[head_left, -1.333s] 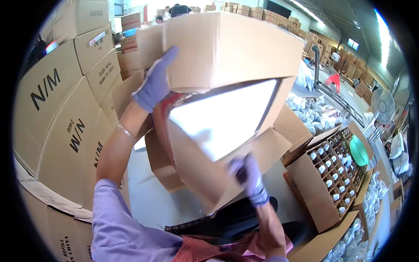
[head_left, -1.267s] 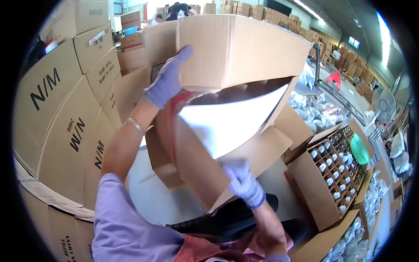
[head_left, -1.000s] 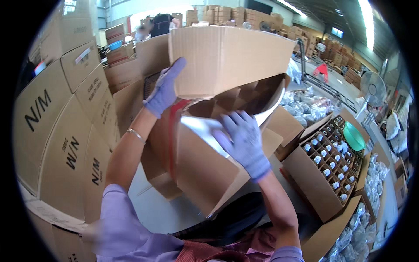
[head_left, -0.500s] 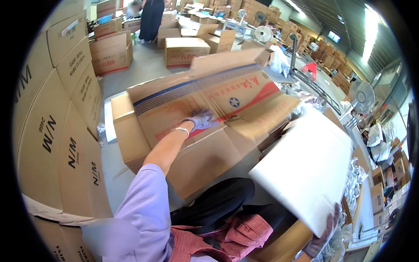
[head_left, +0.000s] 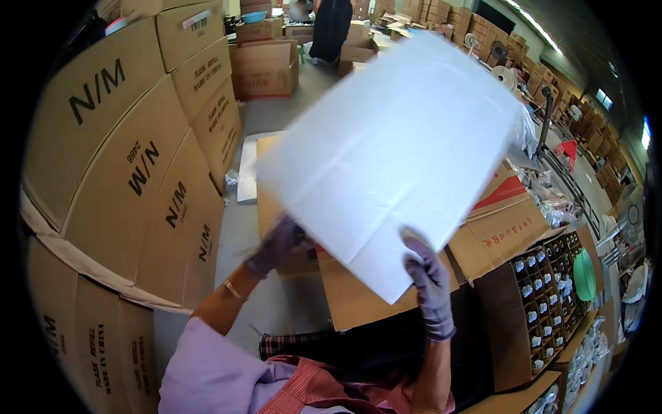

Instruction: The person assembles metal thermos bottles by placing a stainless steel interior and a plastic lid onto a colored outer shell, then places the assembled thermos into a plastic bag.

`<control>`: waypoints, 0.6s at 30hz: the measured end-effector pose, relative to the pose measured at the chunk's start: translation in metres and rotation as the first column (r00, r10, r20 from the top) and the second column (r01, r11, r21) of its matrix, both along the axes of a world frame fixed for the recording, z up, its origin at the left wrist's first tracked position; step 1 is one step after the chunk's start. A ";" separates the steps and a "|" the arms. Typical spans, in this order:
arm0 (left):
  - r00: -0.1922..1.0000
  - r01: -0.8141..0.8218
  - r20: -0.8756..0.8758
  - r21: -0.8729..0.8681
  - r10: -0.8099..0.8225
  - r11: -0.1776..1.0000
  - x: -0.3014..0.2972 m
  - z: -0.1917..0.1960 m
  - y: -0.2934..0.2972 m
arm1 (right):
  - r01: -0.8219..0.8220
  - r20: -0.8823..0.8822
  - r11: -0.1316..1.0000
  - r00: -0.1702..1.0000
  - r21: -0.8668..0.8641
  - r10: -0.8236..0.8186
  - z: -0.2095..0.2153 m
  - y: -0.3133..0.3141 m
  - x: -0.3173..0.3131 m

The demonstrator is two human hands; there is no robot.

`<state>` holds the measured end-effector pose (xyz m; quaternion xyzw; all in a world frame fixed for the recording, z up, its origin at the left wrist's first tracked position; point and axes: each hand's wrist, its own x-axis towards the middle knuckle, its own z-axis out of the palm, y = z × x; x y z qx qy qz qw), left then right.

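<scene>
The fingers [head_left: 429,257] of the right hand [head_left: 431,290], in a purple glove, are curled closed over the lower edge of a large white sheet [head_left: 393,152], thumb side on the face toward the camera, pinching it near its lower corner. The left hand [head_left: 276,245], also gloved in purple, reaches up under the left lower edge of the same sheet; its fingers [head_left: 289,231] lie against that edge, but how far they close on it cannot be told, since the sheet hides their tips. The sheet is held up tilted in front of the person, blurred, and covers most of an open brown carton [head_left: 386,297] behind and below it. Only the carton's left flap, its front wall and a right flap with a red patch show past the sheet. Right of the carton stands a divided box of small white-capped bottles [head_left: 545,297], with a green round thing [head_left: 584,274] at its far side. Left of the carton rises a wall of stacked brown cartons [head_left: 131,172] with black lettering, and bare grey floor [head_left: 276,310] lies between them.
</scene>
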<state>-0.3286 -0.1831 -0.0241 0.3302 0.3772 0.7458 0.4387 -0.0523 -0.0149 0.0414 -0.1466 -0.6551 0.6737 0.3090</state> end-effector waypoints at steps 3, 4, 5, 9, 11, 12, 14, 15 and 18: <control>0.646 -0.229 -0.732 0.086 0.217 0.970 0.007 -0.006 -0.018 | -0.050 0.013 0.998 0.999 0.046 0.050 0.002 -0.013 -0.051; 0.772 -0.178 -0.593 0.142 0.227 0.974 0.010 -0.011 -0.024 | -0.112 0.110 0.993 0.988 0.027 0.109 -0.010 -0.011 -0.067; 0.871 -0.136 -0.441 0.210 0.218 0.968 0.013 -0.015 -0.030 | -0.153 0.119 0.988 0.982 0.021 0.150 -0.017 -0.011 -0.085; 0.975 -0.117 -0.169 0.149 0.142 0.982 0.012 -0.018 -0.030 | -0.175 0.121 0.984 0.978 0.038 0.169 -0.033 -0.007 -0.133; 0.950 -0.305 -0.077 -0.016 0.303 0.952 0.022 -0.017 -0.028 | -0.159 0.145 0.978 0.980 0.138 0.139 -0.041 -0.006 -0.149; 0.940 -0.340 0.023 -0.038 0.341 0.940 0.012 -0.021 -0.022 | -0.172 0.136 0.978 0.978 0.122 0.155 -0.043 -0.003 -0.152; 0.877 -0.413 0.222 -0.105 0.426 0.905 -0.025 -0.029 -0.019 | -0.072 0.247 0.917 0.969 0.393 -0.030 -0.024 -0.007 -0.136; 0.824 -0.491 0.265 -0.109 0.501 0.864 -0.043 -0.028 -0.016 | 0.131 0.120 0.776 0.959 0.617 -0.257 -0.021 -0.006 -0.120; 0.727 -0.530 0.480 -0.062 0.490 0.846 -0.123 -0.034 -0.017 | 0.521 -0.146 0.282 0.637 0.806 -0.757 -0.034 0.014 -0.042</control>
